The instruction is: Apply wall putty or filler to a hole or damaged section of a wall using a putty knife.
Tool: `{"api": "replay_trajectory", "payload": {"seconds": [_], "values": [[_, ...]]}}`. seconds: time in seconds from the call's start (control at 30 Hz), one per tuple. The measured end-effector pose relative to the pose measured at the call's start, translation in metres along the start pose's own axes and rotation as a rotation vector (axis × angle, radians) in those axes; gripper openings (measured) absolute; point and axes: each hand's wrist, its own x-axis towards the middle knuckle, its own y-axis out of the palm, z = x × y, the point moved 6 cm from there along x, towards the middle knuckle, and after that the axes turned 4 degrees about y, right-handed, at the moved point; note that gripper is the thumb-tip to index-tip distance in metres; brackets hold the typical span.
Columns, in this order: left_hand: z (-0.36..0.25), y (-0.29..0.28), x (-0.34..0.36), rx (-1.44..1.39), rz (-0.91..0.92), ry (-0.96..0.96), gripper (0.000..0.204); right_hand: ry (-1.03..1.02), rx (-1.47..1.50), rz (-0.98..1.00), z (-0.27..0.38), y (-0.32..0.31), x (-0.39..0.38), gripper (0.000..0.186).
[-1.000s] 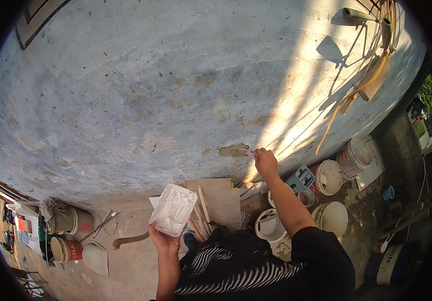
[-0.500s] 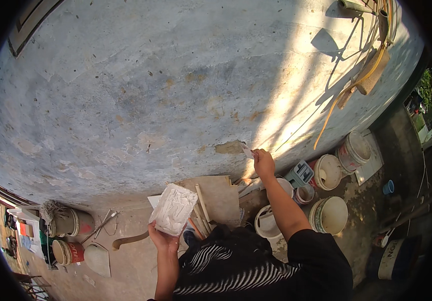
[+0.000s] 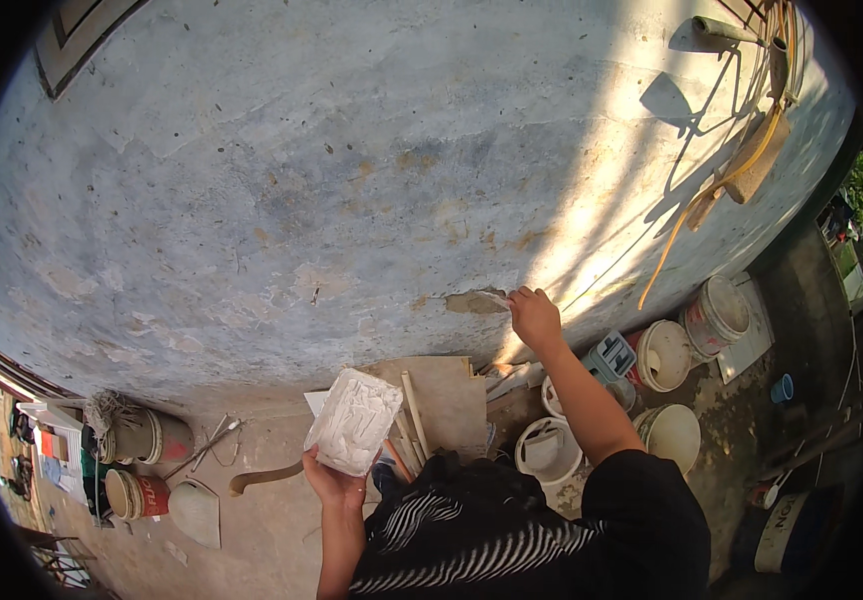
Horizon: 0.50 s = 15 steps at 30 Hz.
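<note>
My left hand (image 3: 335, 484) grips the near edge of a flat rectangular board (image 3: 355, 420) coated with ridged white putty. My right hand (image 3: 535, 318) is stretched out to the wall, its fingers closed round a small putty knife (image 3: 497, 297) that is mostly hidden by the grip. The knife's pale blade lies at the right end of a bare brownish patch (image 3: 473, 303) where the wall's coating is gone. How firmly the blade touches the wall cannot be made out. Around the patch, the blue-grey wall (image 3: 281, 220) is stained and flaking.
Several buckets (image 3: 665, 356) stand along the wall at right, with a white bucket (image 3: 548, 450) close by my body. Tools and a yellow hose (image 3: 664, 260) hang at upper right. Pipes (image 3: 413, 405) lean below the board; more buckets (image 3: 137, 494) and a curved pole (image 3: 263, 477) are at left.
The view has shifted slightly, so the wall sits farther right. Relative to the bare patch, my right hand has moved a little up and left, and the blade lies more level. The board stays held.
</note>
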Motion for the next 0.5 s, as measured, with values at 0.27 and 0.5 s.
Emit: {"api": "replay_trajectory", "payload": {"seconds": [0.27, 0.5], "values": [[-0.002, 0.002, -0.003, 0.019, -0.043, 0.017, 0.081, -0.008, -0.011, -0.005, 0.008, 0.026, -0.003, 0.012], [0.001, 0.008, 0.004, 0.020, -0.004, 0.020, 0.081, 0.212, 0.086, 0.080, -0.022, 0.009, -0.007, 0.013]]}}
